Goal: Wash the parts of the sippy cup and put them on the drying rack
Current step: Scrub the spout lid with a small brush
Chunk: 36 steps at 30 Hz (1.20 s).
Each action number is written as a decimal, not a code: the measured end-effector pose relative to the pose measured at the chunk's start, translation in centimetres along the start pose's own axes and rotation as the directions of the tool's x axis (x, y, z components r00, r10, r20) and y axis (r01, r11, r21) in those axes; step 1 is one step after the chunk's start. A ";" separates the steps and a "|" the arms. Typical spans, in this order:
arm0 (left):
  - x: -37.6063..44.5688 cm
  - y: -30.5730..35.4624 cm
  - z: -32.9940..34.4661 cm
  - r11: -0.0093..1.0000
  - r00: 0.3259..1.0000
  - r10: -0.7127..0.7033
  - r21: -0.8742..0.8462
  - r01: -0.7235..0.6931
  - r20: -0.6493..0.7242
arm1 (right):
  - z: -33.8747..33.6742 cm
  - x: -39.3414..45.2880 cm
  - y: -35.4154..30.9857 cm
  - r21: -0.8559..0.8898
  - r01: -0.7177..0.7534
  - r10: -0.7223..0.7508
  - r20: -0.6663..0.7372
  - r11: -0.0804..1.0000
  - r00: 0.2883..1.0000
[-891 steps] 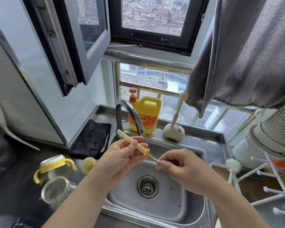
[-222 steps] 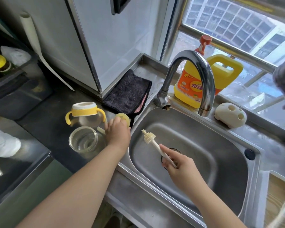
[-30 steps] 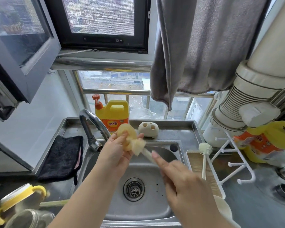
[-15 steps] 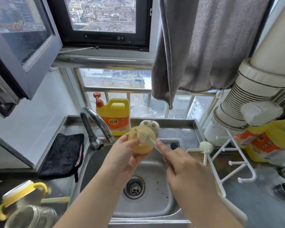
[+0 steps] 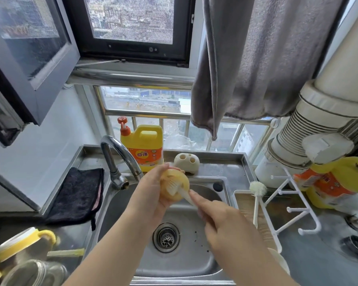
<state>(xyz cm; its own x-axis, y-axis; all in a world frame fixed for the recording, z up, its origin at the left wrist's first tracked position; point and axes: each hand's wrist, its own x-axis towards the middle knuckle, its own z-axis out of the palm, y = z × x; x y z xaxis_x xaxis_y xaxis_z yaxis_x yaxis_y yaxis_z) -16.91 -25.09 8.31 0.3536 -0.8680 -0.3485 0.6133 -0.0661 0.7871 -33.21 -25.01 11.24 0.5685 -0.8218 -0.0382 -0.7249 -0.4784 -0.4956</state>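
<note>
My left hand (image 5: 151,195) grips a round yellow sippy cup part (image 5: 182,185) above the sink (image 5: 120,205). My right hand (image 5: 221,219) pinches a small white brush (image 5: 175,187), whose bristles press into the yellow part. On the counter at lower left sit the yellow-handled lid (image 5: 19,245), the clear cup body (image 5: 35,273) and the pale straw (image 5: 65,253). The white drying rack (image 5: 293,205) stands to the right of the sink with a white bottle brush (image 5: 257,188) propped on it.
The tap (image 5: 120,153) curves over the sink's left side. A yellow detergent bottle (image 5: 142,147) and a cream brush holder (image 5: 186,162) stand behind the sink. A black cloth (image 5: 77,193) lies on the left. A grey towel (image 5: 256,58) hangs overhead.
The brush head has shifted from the yellow part's upper edge down into its middle. Both hands stay above the sink, and the view has barely moved.
</note>
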 end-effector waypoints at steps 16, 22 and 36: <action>-0.3 -2.3 -1.6 0.995 0.997 -0.080 0.060 0.081 -0.013 | 0.2 0.8 1.9 -0.215 0.007 0.006 0.063 0.977 0.998; 1.4 -1.6 -2.3 0.999 0.989 -0.019 -0.045 0.012 -0.149 | 0.2 0.6 1.2 -0.312 0.008 -0.020 -0.035 0.950 0.999; 0.8 -2.2 -1.4 0.908 0.951 0.308 0.308 -0.284 -0.033 | 2.9 2.8 0.3 0.253 -0.115 0.075 0.164 0.961 0.984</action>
<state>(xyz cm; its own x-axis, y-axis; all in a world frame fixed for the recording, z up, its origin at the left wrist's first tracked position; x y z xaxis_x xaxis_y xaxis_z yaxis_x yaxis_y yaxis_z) -16.93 -24.92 5.61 0.5485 -0.8295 -0.1055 0.2394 0.0349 0.9703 -30.74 -26.52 8.47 0.5686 -0.7934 -0.2171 -0.6637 -0.2865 -0.6909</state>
